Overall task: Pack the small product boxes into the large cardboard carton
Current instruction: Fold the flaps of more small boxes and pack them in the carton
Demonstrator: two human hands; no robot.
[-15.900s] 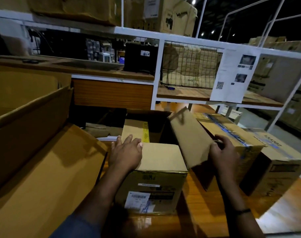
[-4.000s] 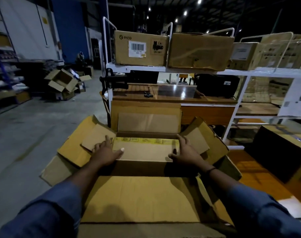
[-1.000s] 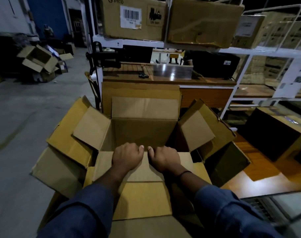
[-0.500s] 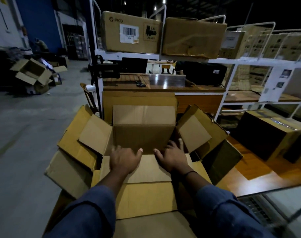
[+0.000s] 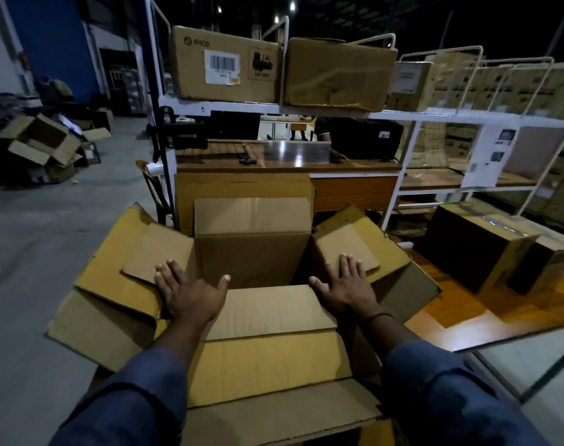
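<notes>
The large cardboard carton (image 5: 251,259) stands open in front of me, its outer and inner flaps spread outward. My left hand (image 5: 190,292) lies flat with spread fingers at the left inner flap (image 5: 145,252). My right hand (image 5: 348,284) lies flat with spread fingers on the right inner flap (image 5: 345,246). The near flap (image 5: 271,312) lies between my two hands. The carton's inside is hidden from here. Two closed product boxes (image 5: 480,246) stand on the wooden surface at the right.
A white metal rack (image 5: 306,112) with cartons on top stands behind the carton, a wooden desk (image 5: 284,162) below it. Empty cartons (image 5: 42,146) are piled on the concrete floor at the far left. A glass edge (image 5: 531,365) lies at the lower right.
My hands have moved apart from the middle of the near flap to the left and right inner flaps, fingers now spread flat.
</notes>
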